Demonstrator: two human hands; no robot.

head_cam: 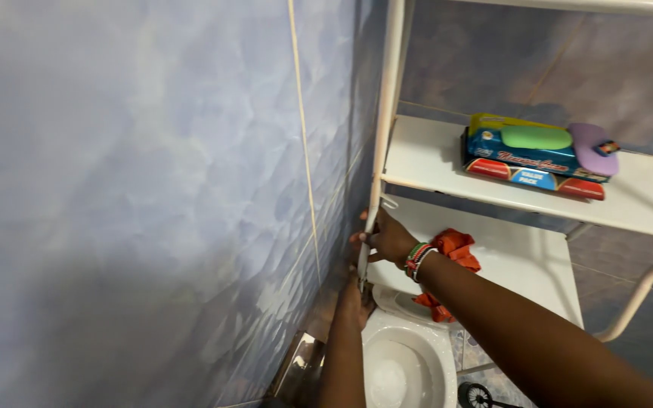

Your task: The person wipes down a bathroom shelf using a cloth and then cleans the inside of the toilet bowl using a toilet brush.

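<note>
**Both hands on rack post**

Tiled wall (137, 189), glossy blue, left of grip. White tubular post (381, 143), smooth. Right hand (388, 238) wrapped closed around post; left hand (357, 302) just below, grip hidden. Crumpled orange cloth (455, 248) right of wrist.

— What is seen of the walls?

— Blue mottled tiles (137, 189) are laid across the left wall, with pale grout lines; the far wall is tiled alike and shadowed.

— And the furniture?

— A white metal shelf rack (432, 162) is set against the far wall, over a white toilet (410, 363) seen near the bottom. Light is thrown from the left.
</note>
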